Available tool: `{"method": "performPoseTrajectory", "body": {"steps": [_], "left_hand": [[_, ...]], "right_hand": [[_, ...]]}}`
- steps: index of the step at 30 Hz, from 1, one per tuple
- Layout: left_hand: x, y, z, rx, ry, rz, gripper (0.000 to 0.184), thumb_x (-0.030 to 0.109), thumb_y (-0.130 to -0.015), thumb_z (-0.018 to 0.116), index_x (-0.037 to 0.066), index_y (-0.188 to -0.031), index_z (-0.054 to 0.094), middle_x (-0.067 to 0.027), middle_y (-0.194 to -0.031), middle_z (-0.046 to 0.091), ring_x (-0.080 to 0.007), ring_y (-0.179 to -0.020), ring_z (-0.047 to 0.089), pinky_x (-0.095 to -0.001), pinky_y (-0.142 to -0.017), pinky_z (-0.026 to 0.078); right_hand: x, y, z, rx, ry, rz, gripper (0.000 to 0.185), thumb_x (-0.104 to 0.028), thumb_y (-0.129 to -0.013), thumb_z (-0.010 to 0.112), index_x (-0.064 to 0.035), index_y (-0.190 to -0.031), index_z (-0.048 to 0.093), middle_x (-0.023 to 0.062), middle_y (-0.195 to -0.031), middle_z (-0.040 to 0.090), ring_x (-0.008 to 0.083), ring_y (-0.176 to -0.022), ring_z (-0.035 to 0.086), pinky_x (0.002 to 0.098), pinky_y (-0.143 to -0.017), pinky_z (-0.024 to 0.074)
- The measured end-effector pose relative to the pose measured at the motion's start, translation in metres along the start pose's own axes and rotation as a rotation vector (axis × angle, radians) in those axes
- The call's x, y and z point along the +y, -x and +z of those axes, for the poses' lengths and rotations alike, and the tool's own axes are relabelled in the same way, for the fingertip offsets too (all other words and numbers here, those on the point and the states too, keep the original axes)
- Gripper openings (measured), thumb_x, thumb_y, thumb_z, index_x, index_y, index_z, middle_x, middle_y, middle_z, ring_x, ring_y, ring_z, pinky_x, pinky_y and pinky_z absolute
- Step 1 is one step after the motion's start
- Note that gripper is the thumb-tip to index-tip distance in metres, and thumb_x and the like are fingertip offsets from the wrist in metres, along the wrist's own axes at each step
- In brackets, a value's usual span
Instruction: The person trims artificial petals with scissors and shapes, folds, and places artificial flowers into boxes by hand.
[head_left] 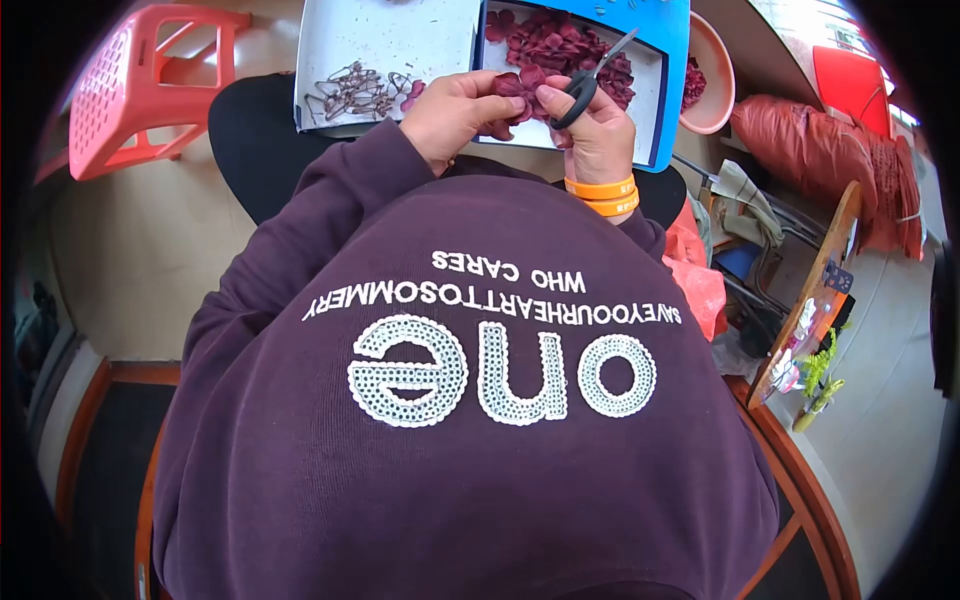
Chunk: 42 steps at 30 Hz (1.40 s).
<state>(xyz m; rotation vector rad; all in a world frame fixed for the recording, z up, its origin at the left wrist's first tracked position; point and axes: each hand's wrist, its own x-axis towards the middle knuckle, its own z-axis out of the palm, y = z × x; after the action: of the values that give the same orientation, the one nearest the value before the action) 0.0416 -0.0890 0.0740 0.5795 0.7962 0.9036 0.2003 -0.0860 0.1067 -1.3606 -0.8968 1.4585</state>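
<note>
My left hand (450,115) pinches a dark red fabric flower (522,88) between thumb and fingers, above the near edge of a shallow box. Black-handled scissors (580,92) hang in my right hand (603,130), blades pointing up and to the right. The thumb and finger of that hand also touch the flower's right side. Behind the hands, a pile of dark red petals (555,45) lies in the right part of the box. Thin brown stem-like pieces (352,92) lie in the white left part.
A pink stool (115,85) stands at the upper left. Right of the blue box edge (672,80) is a pink basin (715,75) holding dark red pieces. Red bags (810,150), a wooden board (812,300) and metal bars stand at the right.
</note>
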Motion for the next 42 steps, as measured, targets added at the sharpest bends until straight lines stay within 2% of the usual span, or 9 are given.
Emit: {"method": "performPoseTrajectory", "body": {"steps": [9,14,16,18,23,29,33,38,42], "left_hand": [[0.003,0.003,-0.001,-0.108,0.253,-0.052,0.017,0.006,-0.084,0.051,-0.001,-0.099,0.055,-0.0083,-0.084,0.056,-0.0144,-0.072,0.053,-0.0275,-0.070,0.048],[-0.007,0.000,-0.017,0.251,0.114,-0.027,0.017,0.007,-0.085,0.049,-0.001,-0.099,0.054,-0.0098,-0.083,0.055,-0.0148,-0.072,0.051,-0.0289,-0.068,0.049],[-0.009,0.002,-0.033,0.308,0.100,-0.014,0.017,0.006,-0.085,0.049,-0.001,-0.099,0.053,-0.0101,-0.083,0.055,-0.0148,-0.073,0.050,-0.0293,-0.067,0.049],[-0.011,0.003,-0.041,0.377,0.167,-0.033,0.013,0.007,-0.084,0.049,-0.001,-0.090,0.057,-0.0090,-0.075,0.058,-0.0147,-0.058,0.054,-0.0247,-0.060,0.049],[-0.004,0.003,-0.034,0.357,0.246,-0.059,0.013,0.008,-0.084,0.049,-0.002,-0.088,0.056,-0.0094,-0.074,0.059,-0.0149,-0.058,0.055,-0.0258,-0.060,0.049],[0.002,0.008,-0.033,0.321,0.297,-0.045,0.013,0.008,-0.085,0.049,-0.003,-0.088,0.056,-0.0097,-0.075,0.059,-0.0155,-0.058,0.055,-0.0273,-0.060,0.049],[-0.002,0.006,-0.034,0.258,0.214,-0.077,0.016,0.007,-0.085,0.051,-0.004,-0.098,0.053,-0.0101,-0.080,0.057,-0.0146,-0.060,0.053,-0.0336,-0.067,0.052],[-0.002,0.010,-0.028,0.185,0.233,-0.033,0.012,0.006,-0.085,0.051,-0.002,-0.093,0.054,-0.0102,-0.076,0.058,-0.0160,-0.061,0.056,-0.0311,-0.063,0.050],[-0.010,0.007,-0.037,0.051,0.427,-0.028,0.013,0.006,-0.085,0.049,-0.001,-0.096,0.053,-0.0113,-0.082,0.057,-0.0168,-0.069,0.057,-0.0332,-0.071,0.049]], "right_hand": [[0.002,0.003,-0.005,-0.039,0.000,0.033,0.020,-0.009,-0.070,0.071,0.0011,-0.085,0.062,0.0055,-0.065,0.060,0.0069,-0.046,0.047,0.0157,-0.039,0.0375],[0.017,-0.013,-0.009,-0.144,0.211,0.135,0.020,-0.014,-0.072,0.070,0.0015,-0.083,0.062,0.0072,-0.063,0.059,0.0098,-0.044,0.048,0.0182,-0.041,0.0402],[0.033,-0.029,-0.016,-0.251,0.657,0.288,0.022,-0.016,-0.074,0.068,0.0031,-0.082,0.060,0.0077,-0.065,0.059,0.0107,-0.046,0.050,0.0202,-0.044,0.0427],[0.045,-0.044,-0.026,-0.327,1.116,0.438,0.024,-0.017,-0.076,0.066,0.0047,-0.082,0.059,0.0082,-0.067,0.059,0.0115,-0.047,0.052,0.0223,-0.047,0.0451],[0.070,-0.060,-0.026,0.046,1.330,-0.095,0.025,-0.023,-0.076,0.065,0.0009,-0.074,0.056,0.0105,-0.066,0.057,0.0164,-0.051,0.053,0.0248,-0.052,0.0456],[0.038,-0.037,-0.006,-0.039,0.927,-0.130,0.024,-0.023,-0.078,0.061,-0.0004,-0.074,0.055,0.0080,-0.066,0.056,0.0143,-0.053,0.053,0.0236,-0.051,0.0439],[0.008,-0.018,0.030,-0.272,0.262,0.175,0.015,-0.015,-0.081,0.059,-0.0008,-0.086,0.058,0.0033,-0.062,0.054,0.0086,-0.051,0.048,0.0186,-0.048,0.0394],[0.021,-0.016,0.026,-0.263,0.402,-0.085,0.010,-0.010,-0.083,0.056,-0.0005,-0.087,0.058,0.0025,-0.063,0.054,0.0068,-0.050,0.045,0.0163,-0.047,0.0360],[0.017,-0.011,0.032,-0.268,0.295,-0.051,0.009,-0.007,-0.082,0.056,-0.0004,-0.086,0.059,0.0023,-0.062,0.054,0.0056,-0.050,0.043,0.0146,-0.046,0.0330]]}}
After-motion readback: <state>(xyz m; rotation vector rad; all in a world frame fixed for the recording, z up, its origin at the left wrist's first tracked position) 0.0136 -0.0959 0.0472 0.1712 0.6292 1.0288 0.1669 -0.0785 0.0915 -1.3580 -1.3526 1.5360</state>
